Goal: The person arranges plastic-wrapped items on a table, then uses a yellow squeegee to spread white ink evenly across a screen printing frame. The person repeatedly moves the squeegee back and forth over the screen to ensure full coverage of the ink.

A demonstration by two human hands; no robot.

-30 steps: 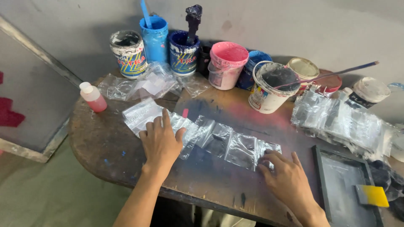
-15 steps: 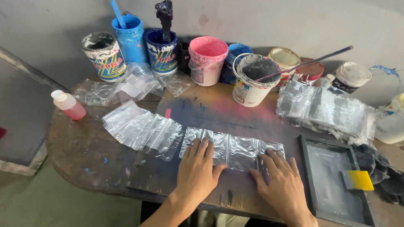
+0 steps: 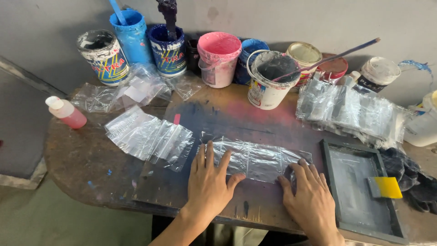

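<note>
At lower centre of the tabletop [image 3: 91, 155], the left hand [image 3: 207, 182] and right hand [image 3: 309, 200] press flat, grip open, on a row of clear plastic bags [image 3: 257, 159]; these slick bags could slide askew under uneven pressure.

Clear, glossy plastic bags [image 3: 257, 159] lie under a left hand [image 3: 208, 182] and a right hand [image 3: 310, 200] on a dark brown table [image 3: 77, 159] stained black, blue and pink at its middle. Along the grey wall [image 3: 273, 18] stand a white bucket [image 3: 101, 57] with a multicoloured label, a light blue bucket [image 3: 132, 34], a dark blue bucket [image 3: 167, 50], a pink bucket [image 3: 219, 59] and a white bucket smeared black inside [image 3: 268, 79]. A small bottle [image 3: 66, 112] shows pink liquid under a white cap. A grey-framed screen [image 3: 359, 191] carries a yellow scraper [image 3: 386, 187]. More clear bags [image 3: 148, 136] rest at left, streaked with white glare.
</note>
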